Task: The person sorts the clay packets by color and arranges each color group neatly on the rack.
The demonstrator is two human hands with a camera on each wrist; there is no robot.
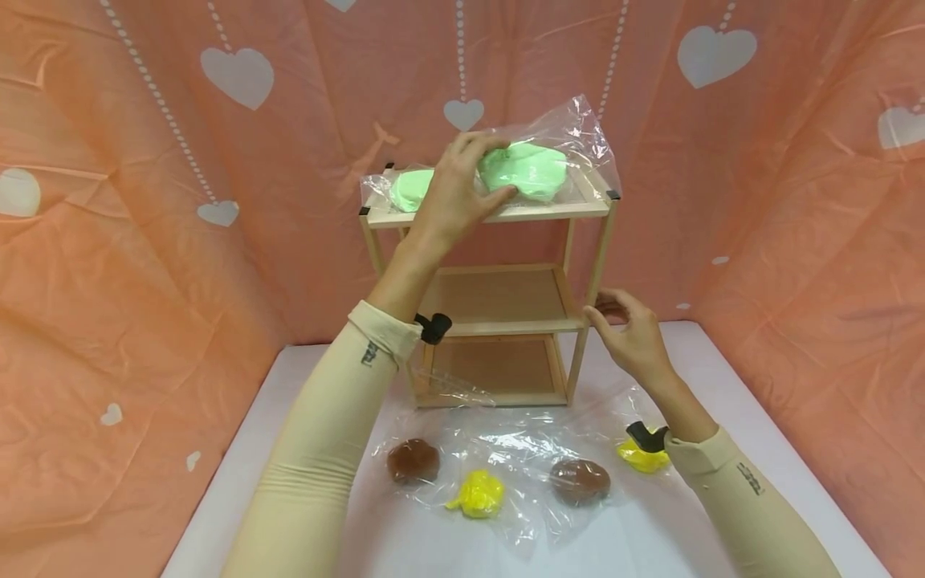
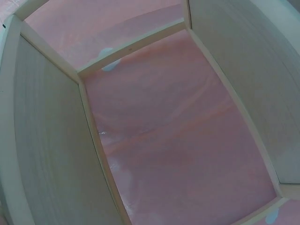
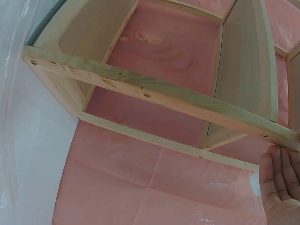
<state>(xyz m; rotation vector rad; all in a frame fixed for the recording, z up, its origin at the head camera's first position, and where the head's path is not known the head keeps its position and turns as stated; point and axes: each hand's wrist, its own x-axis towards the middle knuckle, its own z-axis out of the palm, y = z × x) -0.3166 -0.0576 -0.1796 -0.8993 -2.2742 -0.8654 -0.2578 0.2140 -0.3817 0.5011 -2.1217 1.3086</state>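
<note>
A small three-tier wooden shelf [image 1: 487, 327] stands upright against the back cloth. My left hand [image 1: 457, 189] is at its top tier, with thumb and fingers spread around the left end of a light green lump [image 1: 533, 172] in a clear plastic bag. Left of that hand, a second bagged green lump [image 1: 410, 191] lies on the same tier, partly hidden by the wrist. My right hand [image 1: 630, 333] holds the shelf's right front post [image 1: 601, 257] near the middle tier, thumb in front. In the right wrist view, its fingers [image 3: 277, 171] lie against the post. The left wrist view shows only shelf panels [image 2: 56, 136] and cloth.
On the white tabletop [image 1: 405, 546] before the shelf lie two brown lumps [image 1: 413, 461] [image 1: 580, 482] and two yellow lumps [image 1: 481, 494] [image 1: 641, 456] in clear bags. The right wrist partly covers one yellow lump. Pink cloth [image 1: 130, 281] with hearts encloses the sides and back.
</note>
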